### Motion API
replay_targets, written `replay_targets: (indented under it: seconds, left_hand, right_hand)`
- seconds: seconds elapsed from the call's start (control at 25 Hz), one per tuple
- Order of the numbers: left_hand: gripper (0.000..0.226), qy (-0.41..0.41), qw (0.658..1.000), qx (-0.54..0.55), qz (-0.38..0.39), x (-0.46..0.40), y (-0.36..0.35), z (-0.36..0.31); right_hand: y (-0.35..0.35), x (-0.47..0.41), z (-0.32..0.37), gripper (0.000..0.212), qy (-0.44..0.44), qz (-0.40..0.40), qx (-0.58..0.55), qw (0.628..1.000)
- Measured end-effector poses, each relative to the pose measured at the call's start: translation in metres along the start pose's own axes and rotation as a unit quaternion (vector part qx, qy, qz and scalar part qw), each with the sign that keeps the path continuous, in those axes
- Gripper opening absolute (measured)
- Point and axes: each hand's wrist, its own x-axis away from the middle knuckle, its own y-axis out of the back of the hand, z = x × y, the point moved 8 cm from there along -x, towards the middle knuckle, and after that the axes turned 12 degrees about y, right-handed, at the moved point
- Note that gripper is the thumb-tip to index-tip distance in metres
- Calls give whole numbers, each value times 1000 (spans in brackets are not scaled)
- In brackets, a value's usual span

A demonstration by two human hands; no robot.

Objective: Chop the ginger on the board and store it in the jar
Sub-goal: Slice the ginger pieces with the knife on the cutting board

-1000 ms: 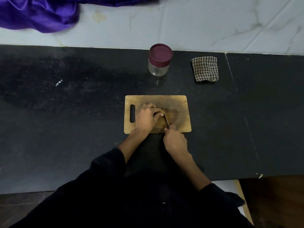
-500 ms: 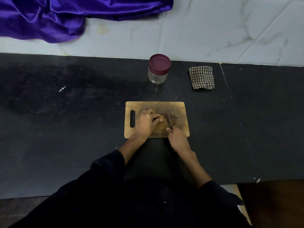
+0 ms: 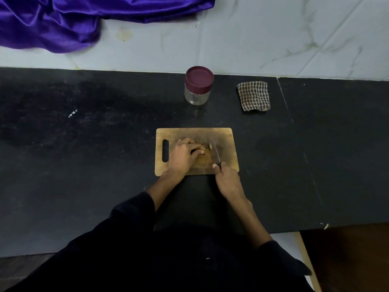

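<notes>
Black speckled stone tabletop (image 3: 84,165), dusty patches at left, a seam running near-far at right. Pale marble-veined wall (image 3: 273,34) behind, purple satin cloth (image 3: 52,20) draped far left. Wooden floor shows near right.

Wooden chopping board (image 3: 225,135) sits mid-tabletop, handle slot at left. Left hand (image 3: 183,154) curls over the ginger (image 3: 203,151) and pins it to the board. Right hand (image 3: 228,179) grips the knife (image 3: 216,152) handle at the near edge, blade pointing far, just right of the ginger. A small cut piece (image 3: 210,146) lies beside the blade.

Glass jar (image 3: 197,86) with maroon lid on, far of the board, well apart. Folded checked cloth (image 3: 254,95) right of it.

Versus 0.5 s ago: blade has drawn slightly right of the ginger, the cut piece now visible; jar and cloth unmoved.

No readable labels or writing.
</notes>
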Motion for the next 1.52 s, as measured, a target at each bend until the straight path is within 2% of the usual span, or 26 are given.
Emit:
replay_targets:
  seconds: [0.36,1.08,1.52]
  left_hand:
    - [31,4,1000,1,-1,0,1,0]
    - [32,9,1000,5,2,1,2,-1]
    - [30,4,1000,5,-5,0,2,-1]
  right_hand:
    - [-12,-6,16,27,38,15,72,997]
    - [-13,-9,17,25,31,15,67,997]
    - [-11,-18,31,23,52,11,106,993]
